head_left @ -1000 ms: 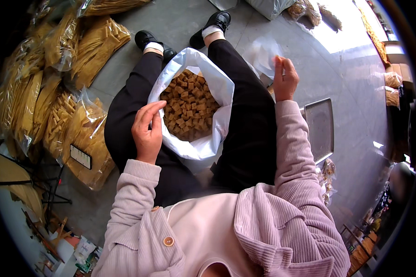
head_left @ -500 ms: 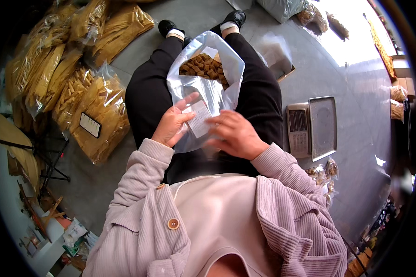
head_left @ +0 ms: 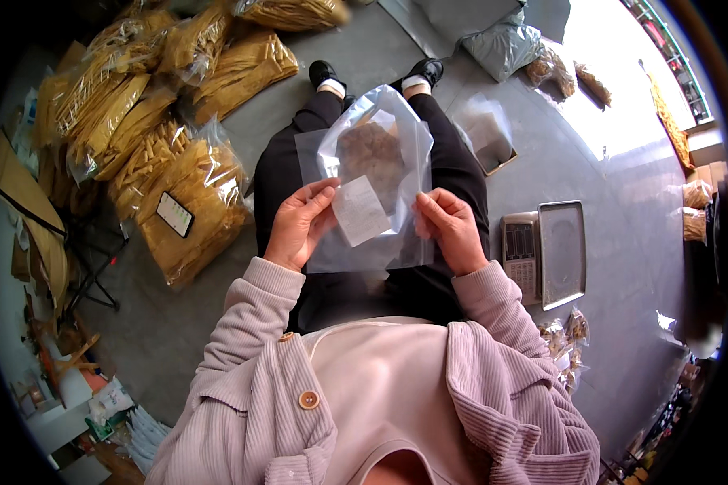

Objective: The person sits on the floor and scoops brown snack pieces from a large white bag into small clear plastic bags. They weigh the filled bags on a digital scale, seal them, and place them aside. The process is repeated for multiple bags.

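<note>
A clear, flat plastic bag (head_left: 332, 257) is spread between my hands over my lap. My left hand (head_left: 299, 222) is closed, pinching a white printed paper slip (head_left: 361, 212) between thumb and fingers; whether it grips the bag's left side too, I cannot tell. Thumb and fingers of my right hand (head_left: 453, 226) pinch the clear bag's right edge. Behind it, between my legs, stands an open silvery-white bag (head_left: 332, 149) holding brown cubes (head_left: 372, 149), which look hazy through the clear plastic.
To the right on the floor sits a scale (head_left: 562, 255) with a metal pan; small filled packets (head_left: 570, 347) lie below it. A translucent bag (head_left: 484, 129) rests by my right leg. Large bags of tan strips (head_left: 194, 214) are piled at left, a phone (head_left: 175, 214) on one.
My right hand has moved right, away from the slip, and now grips the clear bag's edge. The clear bag is now spread in front of the cubes. The whole view has shifted slightly.
</note>
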`<state>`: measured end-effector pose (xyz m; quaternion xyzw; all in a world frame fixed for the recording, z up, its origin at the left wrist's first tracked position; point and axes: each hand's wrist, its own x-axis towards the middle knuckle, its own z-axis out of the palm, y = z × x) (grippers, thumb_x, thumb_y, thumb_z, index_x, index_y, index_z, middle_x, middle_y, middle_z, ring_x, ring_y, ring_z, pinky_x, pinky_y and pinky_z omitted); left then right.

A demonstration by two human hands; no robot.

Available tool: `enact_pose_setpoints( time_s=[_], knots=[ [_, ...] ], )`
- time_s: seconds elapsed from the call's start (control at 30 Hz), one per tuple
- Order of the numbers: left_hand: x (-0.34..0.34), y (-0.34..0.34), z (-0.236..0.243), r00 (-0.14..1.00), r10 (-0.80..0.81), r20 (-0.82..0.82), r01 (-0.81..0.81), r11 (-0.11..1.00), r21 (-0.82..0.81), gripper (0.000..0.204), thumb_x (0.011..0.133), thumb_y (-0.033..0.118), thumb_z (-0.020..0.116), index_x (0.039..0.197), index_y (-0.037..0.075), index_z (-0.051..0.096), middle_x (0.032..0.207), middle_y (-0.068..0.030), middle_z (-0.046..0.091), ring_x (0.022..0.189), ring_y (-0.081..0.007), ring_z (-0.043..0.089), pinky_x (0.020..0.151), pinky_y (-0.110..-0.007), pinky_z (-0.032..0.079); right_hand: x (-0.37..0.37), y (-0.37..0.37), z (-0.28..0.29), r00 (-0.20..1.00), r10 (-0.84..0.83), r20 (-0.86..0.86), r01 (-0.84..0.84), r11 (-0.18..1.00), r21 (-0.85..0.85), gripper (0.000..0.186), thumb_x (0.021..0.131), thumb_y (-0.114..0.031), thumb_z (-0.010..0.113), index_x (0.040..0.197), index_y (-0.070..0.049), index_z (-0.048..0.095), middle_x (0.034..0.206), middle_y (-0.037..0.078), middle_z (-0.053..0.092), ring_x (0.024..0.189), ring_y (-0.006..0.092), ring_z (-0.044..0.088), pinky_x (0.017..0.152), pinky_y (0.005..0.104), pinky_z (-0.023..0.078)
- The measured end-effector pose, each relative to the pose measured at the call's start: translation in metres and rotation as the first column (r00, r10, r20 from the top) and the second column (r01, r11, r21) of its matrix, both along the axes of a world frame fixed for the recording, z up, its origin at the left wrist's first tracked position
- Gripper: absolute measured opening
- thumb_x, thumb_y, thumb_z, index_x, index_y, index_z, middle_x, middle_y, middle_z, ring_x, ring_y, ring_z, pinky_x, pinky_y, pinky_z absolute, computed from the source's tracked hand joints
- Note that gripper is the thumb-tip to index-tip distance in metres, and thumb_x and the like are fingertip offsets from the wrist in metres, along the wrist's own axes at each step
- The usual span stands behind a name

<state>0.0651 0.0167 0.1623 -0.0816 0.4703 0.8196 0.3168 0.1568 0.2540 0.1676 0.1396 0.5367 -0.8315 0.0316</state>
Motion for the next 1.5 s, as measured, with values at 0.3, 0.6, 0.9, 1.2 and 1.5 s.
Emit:
enact_pose_setpoints(
  time_s=[0.3, 0.6, 0.9, 1.2, 1.5],
  knots=[
    [-0.001, 0.018, -0.020, 0.867, -0.004, -0.497, -0.272, 0.833, -0.481, 0.059, 0.090, 0.003, 0.062, 0.143, 0.011, 0.037, 0.136, -0.0107, 0.046, 0.124, -0.0195, 0.046, 0.100, -0.032, 0.041, 0.007, 0.012, 0.006, 1.000, -0.005, -0.024, 0.003, 0.997, -0.077, 0.015, 0.096, -0.018, 0.061, 0.093, -0.004, 0.064, 0.076, 0.000, 0.060, 0.067, 0.0076, 0.054, 0.063, 0.0214, 0.044],
    [0.052, 0.051, 0.038, 0.902, -0.213, -0.376, 0.100, 0.950, -0.297, 0.024, 0.095, 0.019, 0.063, 0.113, 0.005, 0.057, 0.100, -0.0017, 0.061, 0.087, -0.0073, 0.060, 0.076, -0.024, 0.053, 0.001, -0.028, 0.016, 0.980, 0.047, -0.192, -0.038, 0.998, 0.049, 0.008, 0.091, -0.009, 0.066, 0.090, -0.001, 0.064, 0.082, -0.002, 0.064, 0.077, 0.0036, 0.057, 0.070, 0.0209, 0.048],
    [0.048, 0.044, 0.038, 0.939, -0.161, -0.305, 0.059, 0.946, -0.318, 0.020, 0.097, 0.024, 0.061, 0.107, 0.006, 0.059, 0.094, 0.0010, 0.062, 0.086, -0.0085, 0.063, 0.075, -0.026, 0.055, -0.008, -0.050, 0.028, 0.958, 0.112, -0.263, 0.121, 0.673, 0.730, 0.017, 0.081, -0.007, 0.069, 0.078, -0.003, 0.052, 0.070, 0.010, 0.057, 0.060, 0.0191, 0.055, 0.055, 0.0306, 0.044],
    [0.046, 0.035, 0.021, 0.983, -0.174, -0.054, 0.160, 0.966, -0.201, 0.020, 0.100, 0.027, 0.055, 0.105, 0.009, 0.061, 0.093, 0.0014, 0.063, 0.086, -0.0086, 0.063, 0.072, -0.027, 0.056, 0.005, -0.044, 0.020, 0.983, 0.161, -0.091, -0.145, 0.976, 0.160, 0.017, 0.090, -0.004, 0.068, 0.081, -0.006, 0.053, 0.072, -0.008, 0.052, 0.065, -0.0001, 0.047, 0.056, 0.0178, 0.037],
    [0.045, 0.037, 0.018, 0.909, -0.243, -0.338, 0.106, 0.920, -0.376, 0.018, 0.097, 0.023, 0.060, 0.103, 0.006, 0.061, 0.088, 0.0016, 0.061, 0.082, -0.0061, 0.061, 0.068, -0.024, 0.057, 0.003, -0.048, 0.000, 0.967, 0.168, -0.189, -0.074, 0.904, 0.422, 0.020, 0.091, -0.008, 0.067, 0.080, -0.005, 0.050, 0.070, -0.006, 0.050, 0.064, 0.0000, 0.046, 0.055, 0.0182, 0.038]
  ],
)
